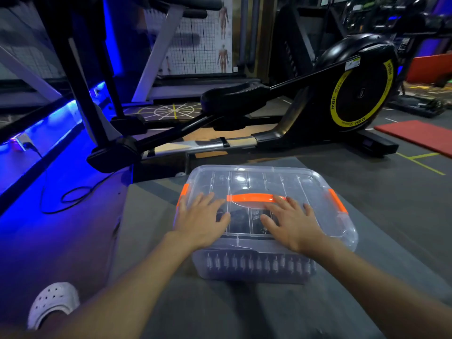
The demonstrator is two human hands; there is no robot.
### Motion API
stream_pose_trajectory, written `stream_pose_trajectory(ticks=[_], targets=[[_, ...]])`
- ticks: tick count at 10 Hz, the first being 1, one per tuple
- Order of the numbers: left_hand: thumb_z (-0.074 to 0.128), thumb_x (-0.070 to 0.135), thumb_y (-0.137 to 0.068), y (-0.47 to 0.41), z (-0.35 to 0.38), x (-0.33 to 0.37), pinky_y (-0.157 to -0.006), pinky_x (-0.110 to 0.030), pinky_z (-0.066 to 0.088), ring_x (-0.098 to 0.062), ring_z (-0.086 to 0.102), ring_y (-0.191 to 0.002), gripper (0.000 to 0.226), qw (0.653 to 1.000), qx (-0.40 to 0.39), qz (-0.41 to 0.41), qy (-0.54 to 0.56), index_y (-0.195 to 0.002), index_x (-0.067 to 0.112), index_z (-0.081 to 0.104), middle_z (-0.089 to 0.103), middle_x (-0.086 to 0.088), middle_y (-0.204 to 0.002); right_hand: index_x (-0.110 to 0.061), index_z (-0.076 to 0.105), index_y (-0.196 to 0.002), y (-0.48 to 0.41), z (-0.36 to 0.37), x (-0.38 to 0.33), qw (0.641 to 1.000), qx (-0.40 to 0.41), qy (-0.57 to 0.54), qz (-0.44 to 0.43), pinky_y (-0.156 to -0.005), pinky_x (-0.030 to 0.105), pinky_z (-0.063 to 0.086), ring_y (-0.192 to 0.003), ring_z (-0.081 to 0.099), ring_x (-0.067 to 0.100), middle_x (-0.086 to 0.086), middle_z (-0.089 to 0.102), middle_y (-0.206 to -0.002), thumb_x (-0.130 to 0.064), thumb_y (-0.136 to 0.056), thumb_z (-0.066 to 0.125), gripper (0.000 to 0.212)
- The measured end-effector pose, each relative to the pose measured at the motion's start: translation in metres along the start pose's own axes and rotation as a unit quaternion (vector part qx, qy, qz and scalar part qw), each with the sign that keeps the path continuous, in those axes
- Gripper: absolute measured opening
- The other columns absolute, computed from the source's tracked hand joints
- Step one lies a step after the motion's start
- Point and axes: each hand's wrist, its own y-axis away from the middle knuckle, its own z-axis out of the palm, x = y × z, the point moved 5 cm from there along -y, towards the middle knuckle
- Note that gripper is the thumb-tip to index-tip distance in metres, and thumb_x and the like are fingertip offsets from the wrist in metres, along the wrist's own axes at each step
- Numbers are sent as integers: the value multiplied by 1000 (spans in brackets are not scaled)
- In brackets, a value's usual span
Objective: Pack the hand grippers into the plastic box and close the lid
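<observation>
- The fingers (206, 200) of the left hand (200, 221) are held straight and a little spread. They are laid flat on the lid (259, 178), and nothing is gripped.
- The right hand (293, 225) is laid on the lid in the same way, with straight fingers that hold nothing.
- The orange handle (252, 198) is seen between the two hands, and its right end is touched by the right fingers.
- The lid is set on the clear box (200, 265). An orange latch (184, 193) is seen at each short end, but it cannot be told whether they are locked.
- The grippers (256, 264) are inside the box, and their springs are seen in a row through the near wall.
- The box is placed on a grey floor (379, 204) marked with yellow lines.
- A white shoe (53, 304) is seen at the lower left.
- Behind the box a black trainer (354, 94) with a yellow-ringed wheel is placed, and a red mat (420, 135) is laid to its right.
- The left side is lit by blue light (49, 123), and a black cable (73, 196) is laid on the floor there.
- An anatomy poster (222, 33) is hung on the far wall.
</observation>
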Motion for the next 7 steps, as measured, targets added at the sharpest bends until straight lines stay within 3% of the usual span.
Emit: stream_pose_trajectory(ticks=[1, 2, 3, 4, 5, 6, 7], targets=[[17, 68, -89, 0, 1, 4, -117, -59, -4, -20, 9, -151, 65, 998, -50, -19, -25, -148, 43, 25, 18, 3, -163, -41, 31, -145, -4, -6, 4, 1000, -8, 14, -24, -115, 59, 7, -149, 11, 23, -6, 16, -162, -63, -95, 22, 55], [11, 75, -87, 2, 5, 6, -116, -61, -7, -30, -4, -152, 65, 993, -81, -36, -73, -148, 56, -2, 0, -4, -166, -43, 12, -150, -8, -10, 33, 1000, -5, 24, 9, -115, 60, 5, -151, 4, 25, -1, 7, -164, -69, -92, 16, 64], [9, 76, -89, 3, 8, 7, -115, -62, -12, -33, -13, -150, 63, 987, -119, -49, -93, -144, 59, -15, -11, -1, -165, -43, 1, -151, -8, 0, 44, 996, -52, 30, 60, -115, 63, -6, -150, -11, 31, 5, -9, -164, -74, -88, 7, 70], [9, 74, -90, 0, 6, 8, -115, -61, -13, -32, -14, -150, 61, 988, -116, -50, -92, -144, 59, -15, -10, 0, -165, -43, 0, -152, -12, -1, 42, 997, -56, 23, 49, -114, 64, -9, -148, -15, 33, 6, -13, -163, -74, -88, 7, 71], [12, 71, -92, 2, 4, 7, -115, -60, -10, -30, -10, -151, 58, 989, -115, -48, -80, -146, 59, -9, -3, 0, -166, -40, 0, -152, -10, -4, 42, 996, -71, 27, 48, -114, 64, -8, -148, -15, 34, 7, -12, -163, -73, -89, 10, 71], [17, 67, -92, -11, -7, 7, -112, -57, 11, -25, 24, -146, 51, 994, -92, -44, -35, -139, 55, 32, 32, 3, -157, -38, 16, -150, -18, -16, 39, 995, -73, 42, 48, -113, 64, 8, -149, 6, 38, 11, 8, -162, -68, -92, 18, 65], [27, 58, -93, -35, -28, -8, -94, -46, 32, -19, 56, -101, 38, 986, -39, -102, 127, -86, 32, 53, 62, 9, -95, -32, 41, -139, -48, -39, 33, 997, -23, -32, 72, -107, 52, 29, -131, 41, 33, 12, 46, -143, -56, -97, 29, 50]])
